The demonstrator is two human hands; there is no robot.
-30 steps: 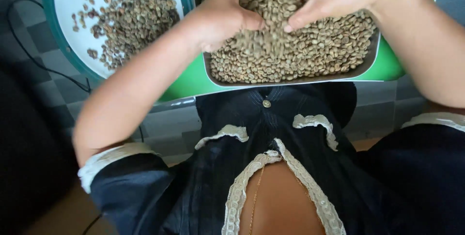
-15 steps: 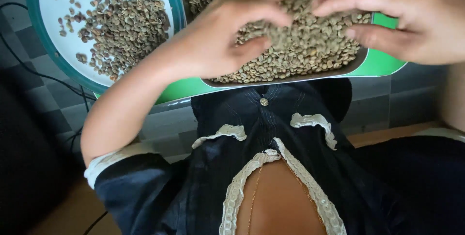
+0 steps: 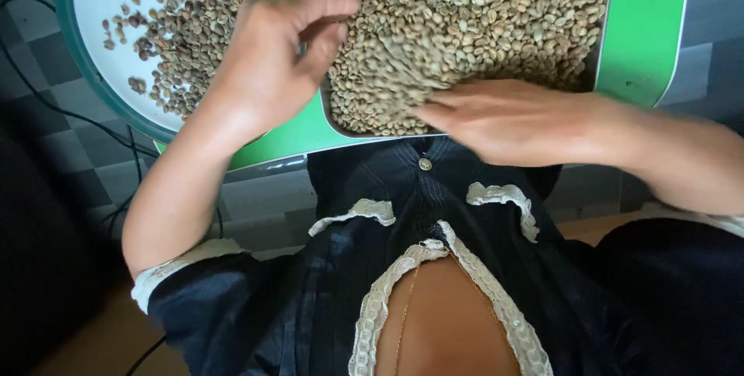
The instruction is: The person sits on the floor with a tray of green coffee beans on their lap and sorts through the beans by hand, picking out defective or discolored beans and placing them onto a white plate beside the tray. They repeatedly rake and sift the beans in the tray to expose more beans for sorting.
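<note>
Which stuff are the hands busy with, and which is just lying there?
In use:
left hand
right hand
tray of pale beans
round plate of darker beans

Just lying about:
black cable
green board under the tray

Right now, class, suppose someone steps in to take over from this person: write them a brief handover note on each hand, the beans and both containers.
Left hand: raised above the gap between plate and tray, fingers curled and pinched together; whether they hold a bean cannot be told.
Right hand: flat at the near edge of the metal tray, fingertips touching the pale green beans.
The tray is nearly full and sits on a green board.
The white plate with a teal rim to the left holds a smaller, darker, mixed lot of beans.
Done: some beans are on the plate.
Left: most beans lie in the tray.
</note>
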